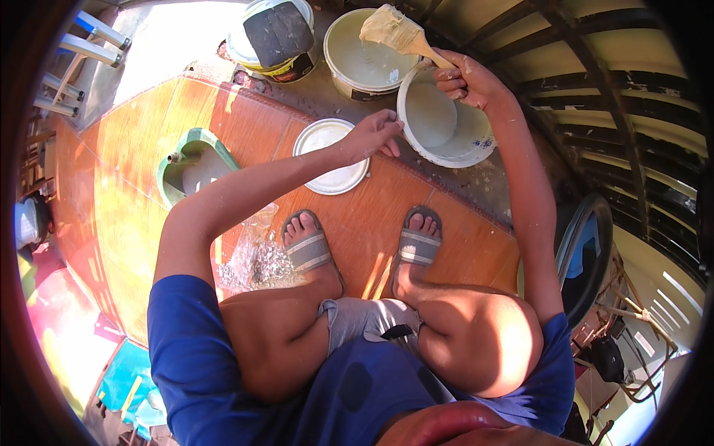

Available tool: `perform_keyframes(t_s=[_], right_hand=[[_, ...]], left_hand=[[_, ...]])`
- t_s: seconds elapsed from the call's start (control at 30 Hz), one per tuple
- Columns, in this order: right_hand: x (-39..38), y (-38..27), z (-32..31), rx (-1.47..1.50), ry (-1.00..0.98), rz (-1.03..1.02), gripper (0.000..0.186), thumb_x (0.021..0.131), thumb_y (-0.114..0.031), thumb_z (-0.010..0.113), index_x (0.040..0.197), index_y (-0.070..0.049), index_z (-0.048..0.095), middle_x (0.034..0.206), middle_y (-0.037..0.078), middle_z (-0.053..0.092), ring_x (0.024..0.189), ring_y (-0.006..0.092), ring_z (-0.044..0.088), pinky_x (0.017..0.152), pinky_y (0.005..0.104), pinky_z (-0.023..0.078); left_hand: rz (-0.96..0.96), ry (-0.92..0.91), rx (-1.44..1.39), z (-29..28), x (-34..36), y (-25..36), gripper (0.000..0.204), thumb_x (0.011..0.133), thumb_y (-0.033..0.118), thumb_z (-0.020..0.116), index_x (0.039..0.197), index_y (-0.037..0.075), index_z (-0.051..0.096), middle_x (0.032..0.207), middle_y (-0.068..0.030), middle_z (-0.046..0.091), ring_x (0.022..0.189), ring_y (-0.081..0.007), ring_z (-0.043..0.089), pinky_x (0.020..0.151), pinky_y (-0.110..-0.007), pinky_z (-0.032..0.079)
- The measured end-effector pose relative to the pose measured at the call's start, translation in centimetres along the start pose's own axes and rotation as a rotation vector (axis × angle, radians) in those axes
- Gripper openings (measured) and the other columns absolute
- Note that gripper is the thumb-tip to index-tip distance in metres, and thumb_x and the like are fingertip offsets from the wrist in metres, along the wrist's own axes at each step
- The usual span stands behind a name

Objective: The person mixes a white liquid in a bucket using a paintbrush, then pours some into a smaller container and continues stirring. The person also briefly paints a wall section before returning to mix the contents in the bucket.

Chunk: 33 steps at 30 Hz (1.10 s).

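Head view: right hand [467, 79] clenched round the paintbrush [404, 37], coated bristles ahead of that grip, over one bucket [341, 73]; left hand [370, 138] half-curled, seemingly empty, by the tilted bucket [474, 132]. Brush-loading, probably; next calls for steady wrist.

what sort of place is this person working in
Probably a home porch or patio, though the view can't confirm it: a sunlit orange-brown tiled floor, a grille of black metal bars along the right side, and a tilted white bucket beyond the tile edge.
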State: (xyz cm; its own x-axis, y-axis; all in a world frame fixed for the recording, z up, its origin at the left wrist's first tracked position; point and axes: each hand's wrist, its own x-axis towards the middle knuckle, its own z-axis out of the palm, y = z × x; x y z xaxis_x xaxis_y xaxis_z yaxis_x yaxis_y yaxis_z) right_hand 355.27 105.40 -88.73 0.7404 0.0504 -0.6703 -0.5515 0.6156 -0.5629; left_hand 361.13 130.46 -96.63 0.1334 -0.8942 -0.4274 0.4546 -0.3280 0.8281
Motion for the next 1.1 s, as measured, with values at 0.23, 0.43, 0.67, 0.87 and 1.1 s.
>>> perform_keyframes(t_s=[0.23, 0.43, 0.67, 0.87, 1.1], right_hand=[[0.7, 0.6, -0.5, 0.173, -0.134, 0.074, 0.023, 0.104, -0.03, 0.044, 0.104, -0.008, 0.053, 0.061, -0.011, 0.029, 0.046, 0.0, 0.023, 0.04, 0.0175, 0.018], [1.0, 1.6, -0.8, 0.191, -0.199, 0.072, 0.022, 0.105, -0.03, 0.042, 0.099, -0.011, 0.051, 0.06, -0.011, 0.031, 0.044, -0.0004, 0.023, 0.039, 0.0179, 0.018], [1.3, 2.4, -0.8, 0.216, -0.252, 0.111, 0.021, 0.106, -0.027, 0.039, 0.098, -0.011, 0.05, 0.06, -0.01, 0.035, 0.041, -0.0009, 0.024, 0.036, 0.0169, 0.019], [1.9, 3.7, -1.8, 0.53, -0.551, 0.106, 0.013, 0.104, -0.013, 0.036, 0.1, -0.011, 0.048, 0.057, -0.008, 0.037, 0.038, 0.0016, 0.025, 0.036, 0.0197, 0.02], [1.5, 4.4, -1.5, 0.589, -0.719, 0.044, 0.009, 0.101, -0.011, 0.039, 0.101, -0.012, 0.048, 0.06, -0.006, 0.041, 0.038, 0.0024, 0.028, 0.037, 0.0194, 0.02]], left_hand=[[-0.004, -0.015, 0.029, -0.1, 0.1, 0.0, 0.04, 0.101, 0.034, 0.051, 0.121, 0.0, 0.046, 0.106, -0.0093, 0.061, 0.076, -0.0153, 0.066, 0.072, -0.028, 0.056], [0.001, -0.005, 0.003, -0.1, -0.1, 0.1, 0.039, 0.101, 0.034, 0.051, 0.119, 0.0, 0.047, 0.106, -0.0097, 0.062, 0.074, -0.0153, 0.065, 0.071, -0.028, 0.055], [-0.003, -0.028, 0.033, -0.2, 0.0, 0.1, 0.04, 0.101, 0.034, 0.051, 0.121, 0.0, 0.047, 0.106, -0.0089, 0.061, 0.077, -0.0156, 0.066, 0.073, -0.028, 0.056], [0.008, -0.022, 0.039, -0.2, 0.1, -0.1, 0.04, 0.101, 0.035, 0.051, 0.12, -0.001, 0.047, 0.107, -0.0092, 0.06, 0.077, -0.0155, 0.066, 0.073, -0.028, 0.056], [-0.015, -0.015, 0.064, -0.1, -0.1, 0.3, 0.041, 0.101, 0.034, 0.05, 0.122, -0.001, 0.047, 0.108, -0.0092, 0.06, 0.079, -0.0159, 0.067, 0.074, -0.028, 0.056]])
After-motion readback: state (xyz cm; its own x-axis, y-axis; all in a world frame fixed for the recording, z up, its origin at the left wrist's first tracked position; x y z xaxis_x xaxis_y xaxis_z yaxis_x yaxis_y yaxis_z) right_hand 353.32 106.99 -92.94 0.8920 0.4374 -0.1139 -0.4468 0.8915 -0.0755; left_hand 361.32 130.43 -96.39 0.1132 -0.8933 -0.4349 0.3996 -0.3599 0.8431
